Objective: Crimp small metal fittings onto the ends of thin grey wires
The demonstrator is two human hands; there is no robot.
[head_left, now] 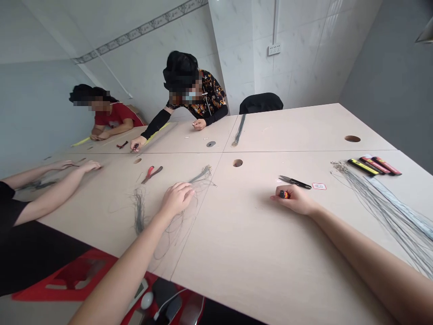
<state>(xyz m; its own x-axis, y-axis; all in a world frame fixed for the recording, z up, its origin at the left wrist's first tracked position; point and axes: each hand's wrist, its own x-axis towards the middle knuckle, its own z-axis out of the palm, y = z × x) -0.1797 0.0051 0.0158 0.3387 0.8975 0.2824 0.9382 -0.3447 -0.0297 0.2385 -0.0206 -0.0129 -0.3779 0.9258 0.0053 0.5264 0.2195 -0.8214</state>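
The big table (pixel 243 234) has wide room mid-way; its near edge runs under the left arm (pixel 135 266). Thin strands (pixel 200 175) point away and right past the left hand (pixel 178 197), fingers loosely bent; I can't tell their grip. The right hand (pixel 297 199) curls round a small black-and-red thing (pixel 284 194), one end poking left.

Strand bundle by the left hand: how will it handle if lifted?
The strand bundle is probably light, its filaments being so thin. It seems springy rather than limp, fanning into open loops. Those loops might snag or trail, as they spread around the left hand.
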